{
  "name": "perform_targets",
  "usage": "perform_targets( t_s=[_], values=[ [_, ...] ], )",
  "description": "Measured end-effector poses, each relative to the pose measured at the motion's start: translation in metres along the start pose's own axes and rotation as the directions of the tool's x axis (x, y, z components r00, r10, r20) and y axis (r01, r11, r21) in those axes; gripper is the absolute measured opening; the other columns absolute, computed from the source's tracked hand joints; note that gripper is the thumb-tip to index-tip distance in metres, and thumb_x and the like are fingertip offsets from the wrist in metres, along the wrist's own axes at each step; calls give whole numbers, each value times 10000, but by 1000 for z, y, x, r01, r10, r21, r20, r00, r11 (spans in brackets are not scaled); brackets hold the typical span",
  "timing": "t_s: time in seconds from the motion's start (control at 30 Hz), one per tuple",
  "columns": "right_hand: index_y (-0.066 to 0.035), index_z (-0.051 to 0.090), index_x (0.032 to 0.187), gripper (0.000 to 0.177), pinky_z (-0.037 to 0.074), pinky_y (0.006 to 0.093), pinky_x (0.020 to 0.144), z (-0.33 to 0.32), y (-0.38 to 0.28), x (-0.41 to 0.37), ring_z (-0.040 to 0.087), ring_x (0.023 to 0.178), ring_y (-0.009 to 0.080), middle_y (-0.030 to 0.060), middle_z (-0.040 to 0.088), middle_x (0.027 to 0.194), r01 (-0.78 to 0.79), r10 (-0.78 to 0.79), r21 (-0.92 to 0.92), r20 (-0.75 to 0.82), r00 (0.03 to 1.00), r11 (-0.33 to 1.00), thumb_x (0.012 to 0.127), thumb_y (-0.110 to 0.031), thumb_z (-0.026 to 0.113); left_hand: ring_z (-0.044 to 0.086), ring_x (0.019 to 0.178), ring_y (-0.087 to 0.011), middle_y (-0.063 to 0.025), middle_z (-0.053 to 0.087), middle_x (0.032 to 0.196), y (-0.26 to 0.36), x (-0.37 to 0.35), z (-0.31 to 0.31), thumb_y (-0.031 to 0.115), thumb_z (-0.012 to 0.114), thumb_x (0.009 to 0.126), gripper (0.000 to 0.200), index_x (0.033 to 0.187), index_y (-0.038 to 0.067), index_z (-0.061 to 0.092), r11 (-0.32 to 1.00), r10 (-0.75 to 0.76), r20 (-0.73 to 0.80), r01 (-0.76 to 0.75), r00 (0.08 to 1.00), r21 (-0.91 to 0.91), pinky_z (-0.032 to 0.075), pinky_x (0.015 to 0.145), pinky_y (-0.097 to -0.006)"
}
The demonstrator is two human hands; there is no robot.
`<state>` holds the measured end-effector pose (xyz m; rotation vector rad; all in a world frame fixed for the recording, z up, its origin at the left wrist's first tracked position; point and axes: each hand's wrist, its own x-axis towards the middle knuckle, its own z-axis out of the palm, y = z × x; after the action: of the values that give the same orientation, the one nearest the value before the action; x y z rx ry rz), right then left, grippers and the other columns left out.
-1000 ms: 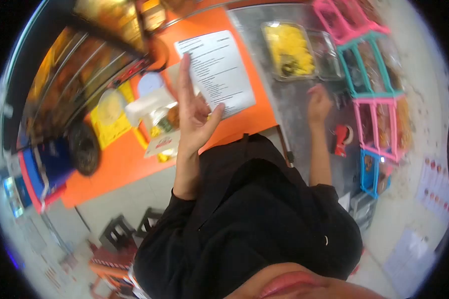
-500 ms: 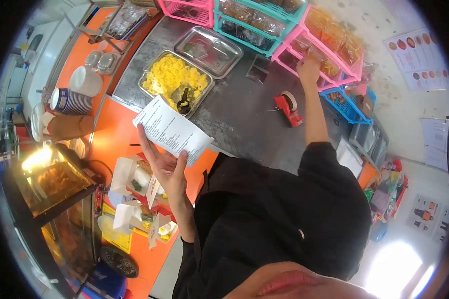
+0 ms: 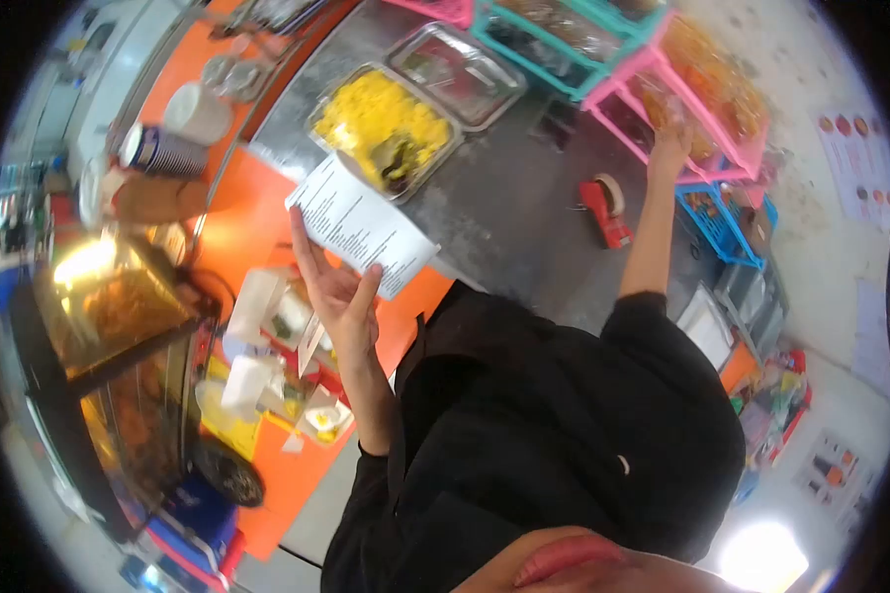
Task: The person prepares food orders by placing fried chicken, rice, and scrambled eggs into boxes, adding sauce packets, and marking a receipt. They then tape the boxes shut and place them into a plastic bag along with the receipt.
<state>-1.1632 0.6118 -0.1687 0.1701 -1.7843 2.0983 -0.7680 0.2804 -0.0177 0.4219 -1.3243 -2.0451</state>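
My left hand [image 3: 344,296] holds a printed paper slip [image 3: 366,229] between thumb and fingers, its text facing up. The slip overlaps the near edge of a metal tray [image 3: 447,148] of yellow scrambled egg [image 3: 381,114], with a dark utensil in the egg. My right hand [image 3: 670,143] reaches into a pink plastic basket [image 3: 603,97] at the back right. Clear plastic packets [image 3: 655,103] lie right at its fingertips; the fingers are blurred and partly hidden, so I cannot tell their grip. A red tape dispenser [image 3: 605,212] sits on the steel counter left of my right forearm.
Behind the egg tray lies a metal lid [image 3: 504,94]. Teal baskets [image 3: 534,59] and a blue basket [image 3: 714,222] flank the pink ones. On the left are stacked cups [image 3: 163,151], open food boxes [image 3: 259,381] on the orange counter [image 3: 292,484], and a lit glass cabinet [image 3: 119,306].
The view has shifted, moving the whole scene rightward. My right hand has drawn slightly toward the pink basket's near right side. My left hand still holds the paper slip over the tray's edge.
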Motion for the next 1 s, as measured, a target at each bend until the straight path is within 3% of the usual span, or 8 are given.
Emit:
perform_targets(
  t_s=[0.17, 0.27, 0.4, 0.47, 0.57, 0.63, 0.93, 1.0],
  values=[
    [-52, 472, 1164, 294, 518, 465, 908, 109, -77, -134, 604, 1017, 285, 201, 577, 1151, -467, 300, 207, 537, 789, 860, 955, -239, 560, 218, 1413, -205, -105, 131, 1561, 47, -40, -82, -172, 601, 655, 1016, 1510, 43, 97, 979, 191, -147, -179, 970, 96, 318, 1065, -333],
    [-89, 482, 985, 195, 541, 433, 792, 185, -139, -247, 603, 865, 216, 103, 585, 943, -650, 459, -127, 807, 372, 749, 983, -282, 508, 236, 1406, -233, -110, 133, 1556, 76, -91, -155, -177, 592, 650, 1013, 1507, 41, 98, 933, 322, -313, -243, 894, 266, 282, 1103, -363],
    [-86, 502, 1024, 195, 496, 288, 765, 261, -159, -372, 572, 805, 107, 32, 570, 885, -502, 336, -210, 925, 175, 839, 1005, -278, 471, 229, 1407, -257, -101, 90, 1564, 119, -166, -197, -194, 586, 660, 1030, 1512, 82, 79, 921, 383, -448, -294, 808, 257, 341, 1093, -425],
    [-34, 514, 1020, 213, 474, 294, 746, 307, -116, -426, 605, 812, 159, 13, 607, 883, 67, -125, 113, 969, 214, 991, 1005, -241, 465, 228, 1407, -259, -98, 81, 1565, 125, -197, -216, -189, 590, 666, 1026, 1513, 85, 79, 904, 422, -495, -315, 760, 288, 341, 1094, -425],
    [-30, 501, 985, 105, 475, 343, 733, 353, -118, -505, 646, 845, 237, 125, 649, 878, 55, 55, -58, 997, 55, 997, 956, -127, 528, 221, 1410, -258, -84, 46, 1574, 131, -233, -235, -168, 597, 689, 1020, 1515, 88, 56, 869, 480, -505, -311, 718, 384, 335, 1097, -423],
    [-35, 503, 955, 113, 507, 348, 724, 378, -55, -548, 680, 850, 255, 131, 684, 878, 119, -46, 83, 957, -286, 990, 957, -148, 510, 199, 1417, -254, -82, 38, 1576, 134, -244, -239, -147, 599, 712, 1013, 1517, 92, 31, 837, 514, -439, -318, 737, 445, 326, 1101, -417],
    [-13, 582, 1189, 310, 483, 339, 939, 386, -34, -584, 601, 1122, 262, 160, 627, 1173, 232, -219, 279, 942, -254, 932, 946, -177, 481, 249, 1402, -298, -97, -11, 1576, 154, -268, -255, -144, 576, 732, 997, 1510, 79, -6, 901, 418, -389, -322, 821, 290, 389, 1066, -412],
    [-19, 563, 1214, 328, 411, 370, 1025, 381, -6, -581, 461, 1268, 299, 156, 517, 1323, 409, -305, 712, 646, -699, 570, 914, -145, 524, 288, 1384, -314, -100, -22, 1575, 153, -267, -258, -159, 562, 731, 1001, 1509, 85, -20, 878, 425, -355, -285, 833, 384, 426, 1038, -399]
  ],
)
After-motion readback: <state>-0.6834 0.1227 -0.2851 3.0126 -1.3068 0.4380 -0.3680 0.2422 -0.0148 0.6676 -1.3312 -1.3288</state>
